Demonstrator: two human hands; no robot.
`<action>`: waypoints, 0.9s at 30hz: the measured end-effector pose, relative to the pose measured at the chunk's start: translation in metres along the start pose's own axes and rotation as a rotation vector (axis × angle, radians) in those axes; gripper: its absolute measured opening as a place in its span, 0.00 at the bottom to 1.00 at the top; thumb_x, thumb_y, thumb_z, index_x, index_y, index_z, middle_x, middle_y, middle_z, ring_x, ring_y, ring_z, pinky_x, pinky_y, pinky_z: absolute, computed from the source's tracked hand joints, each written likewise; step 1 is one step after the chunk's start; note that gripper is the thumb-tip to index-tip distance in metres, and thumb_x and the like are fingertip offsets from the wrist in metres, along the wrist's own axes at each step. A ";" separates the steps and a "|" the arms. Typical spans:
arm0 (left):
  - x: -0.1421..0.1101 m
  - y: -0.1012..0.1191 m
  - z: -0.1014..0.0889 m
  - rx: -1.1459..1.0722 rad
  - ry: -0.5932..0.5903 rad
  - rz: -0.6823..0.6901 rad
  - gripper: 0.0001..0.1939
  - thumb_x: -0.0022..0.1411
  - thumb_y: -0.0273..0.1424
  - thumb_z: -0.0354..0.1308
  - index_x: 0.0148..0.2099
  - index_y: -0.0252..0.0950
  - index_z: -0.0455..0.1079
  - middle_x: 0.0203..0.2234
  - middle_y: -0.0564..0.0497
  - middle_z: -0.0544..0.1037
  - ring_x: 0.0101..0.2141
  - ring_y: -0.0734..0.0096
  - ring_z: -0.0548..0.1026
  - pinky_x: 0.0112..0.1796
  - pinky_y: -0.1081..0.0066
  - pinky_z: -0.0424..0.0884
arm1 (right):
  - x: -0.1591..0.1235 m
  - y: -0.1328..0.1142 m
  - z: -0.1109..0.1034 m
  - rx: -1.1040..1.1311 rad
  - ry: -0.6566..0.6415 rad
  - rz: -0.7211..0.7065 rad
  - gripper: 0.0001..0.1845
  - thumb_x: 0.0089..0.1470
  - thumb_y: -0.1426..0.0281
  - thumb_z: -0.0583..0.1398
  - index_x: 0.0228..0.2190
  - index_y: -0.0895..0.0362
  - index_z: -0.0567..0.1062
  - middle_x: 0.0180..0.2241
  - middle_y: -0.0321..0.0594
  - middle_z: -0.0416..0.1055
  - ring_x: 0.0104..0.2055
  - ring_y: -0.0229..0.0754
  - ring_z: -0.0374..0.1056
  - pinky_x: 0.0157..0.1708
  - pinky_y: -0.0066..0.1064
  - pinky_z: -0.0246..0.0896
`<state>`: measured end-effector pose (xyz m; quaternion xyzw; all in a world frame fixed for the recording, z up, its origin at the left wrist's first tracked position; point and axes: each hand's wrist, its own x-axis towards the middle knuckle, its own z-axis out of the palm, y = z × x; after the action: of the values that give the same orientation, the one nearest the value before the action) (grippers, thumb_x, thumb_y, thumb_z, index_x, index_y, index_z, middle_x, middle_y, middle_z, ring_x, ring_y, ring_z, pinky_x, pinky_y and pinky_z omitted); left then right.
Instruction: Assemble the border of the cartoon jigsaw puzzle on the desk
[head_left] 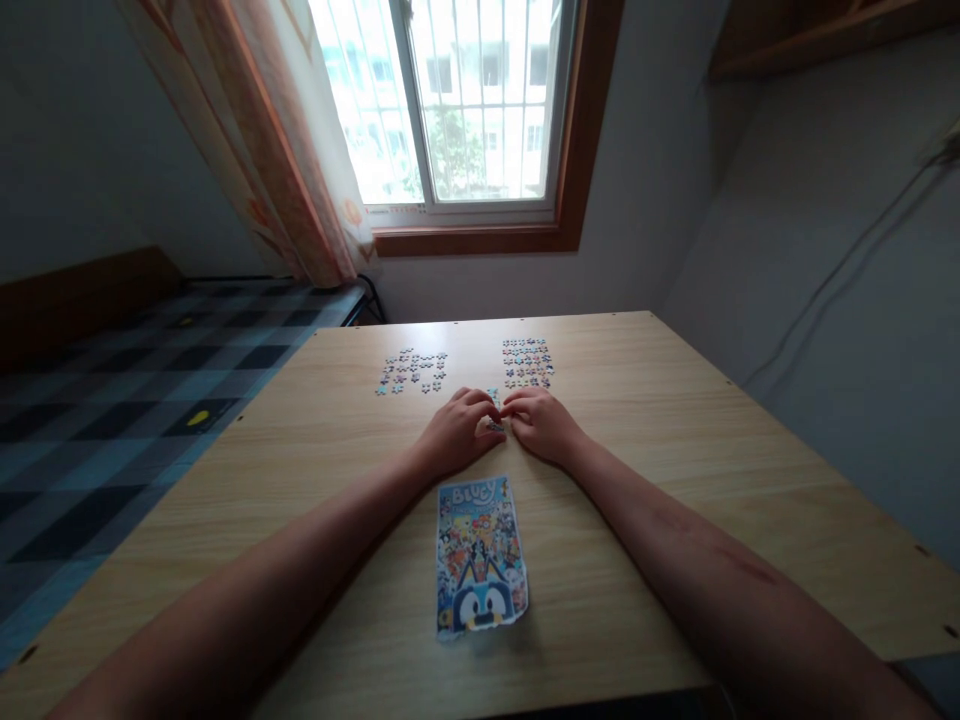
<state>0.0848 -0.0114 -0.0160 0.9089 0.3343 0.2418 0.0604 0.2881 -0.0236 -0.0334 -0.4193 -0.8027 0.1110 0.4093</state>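
Both hands meet near the middle of the wooden table, over a small cluster of jigsaw puzzle pieces (493, 425). My left hand (461, 425) curls around that cluster, thumb and fingertips against its edges. My right hand (541, 422) is closed in a pinch at the cluster's right side; its fingertips hide whatever lies between them. A few more pieces (493, 394) show just beyond the fingers. Nearer to me lies a colourful picture sheet (480, 555) headed "BLUEY", with a torn, slightly curled lower edge.
Loose puzzle pieces (412, 368) are spread at the far left of the table (637, 560). Neat rows of pieces (527, 362) sit to their right. A bed with a checked cover (150, 400) adjoins the left side, and a curtained window (480, 100) is beyond.
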 end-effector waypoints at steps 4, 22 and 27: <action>-0.001 0.001 -0.001 0.004 0.007 0.007 0.07 0.61 0.37 0.64 0.40 0.40 0.75 0.42 0.48 0.77 0.46 0.59 0.71 0.50 0.57 0.70 | -0.001 0.001 -0.002 0.027 0.000 0.002 0.15 0.50 0.82 0.60 0.31 0.53 0.83 0.38 0.39 0.80 0.43 0.44 0.73 0.50 0.39 0.65; -0.012 -0.011 -0.005 -0.003 0.017 -0.031 0.09 0.67 0.35 0.58 0.43 0.47 0.81 0.48 0.50 0.79 0.46 0.62 0.74 0.49 0.57 0.73 | -0.008 -0.007 -0.009 -0.030 -0.108 -0.096 0.08 0.54 0.73 0.65 0.34 0.49 0.83 0.39 0.38 0.80 0.44 0.44 0.72 0.49 0.41 0.65; -0.011 -0.011 -0.004 -0.023 0.013 -0.047 0.09 0.67 0.35 0.59 0.43 0.47 0.81 0.48 0.49 0.79 0.44 0.63 0.75 0.48 0.57 0.73 | -0.009 -0.007 -0.009 -0.057 -0.134 -0.119 0.07 0.54 0.72 0.65 0.35 0.48 0.83 0.39 0.37 0.80 0.42 0.44 0.73 0.48 0.41 0.65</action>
<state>0.0691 -0.0104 -0.0199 0.8985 0.3530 0.2501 0.0743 0.2931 -0.0360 -0.0291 -0.3739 -0.8545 0.0915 0.3487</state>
